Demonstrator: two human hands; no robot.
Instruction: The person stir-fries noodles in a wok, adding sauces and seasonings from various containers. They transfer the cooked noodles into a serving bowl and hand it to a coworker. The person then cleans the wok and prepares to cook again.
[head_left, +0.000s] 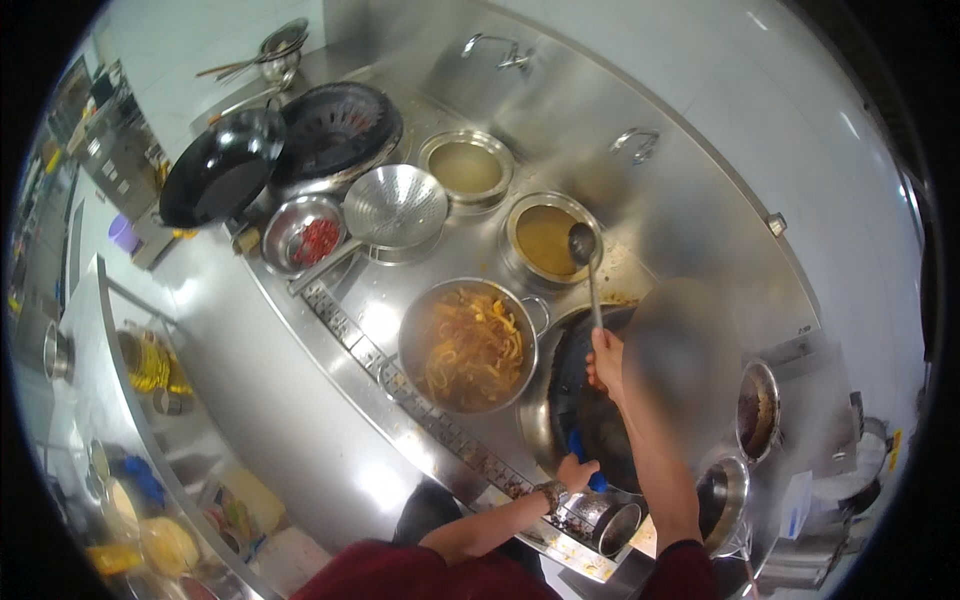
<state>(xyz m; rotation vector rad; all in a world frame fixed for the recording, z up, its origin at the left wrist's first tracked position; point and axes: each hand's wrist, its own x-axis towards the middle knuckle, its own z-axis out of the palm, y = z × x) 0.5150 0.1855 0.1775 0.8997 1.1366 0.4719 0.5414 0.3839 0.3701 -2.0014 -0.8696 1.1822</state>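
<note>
My right hand grips the handle of a metal ladle. The ladle's bowl hangs over the right side of a metal pot of brownish-yellow liquid. With my left hand I hold a blue cloth at the near edge of a dark wok on the stove. My right forearm and a blurred grey patch hide much of the wok. To its left stands a two-handled steel pot holding noodle-like strips in brown broth.
A perforated strainer lies beside a steel bowl of red peppers. Behind it stands a pot of pale liquid. An empty black wok tilts near a black burner ring. Pans stand at right. Taps project from the back wall.
</note>
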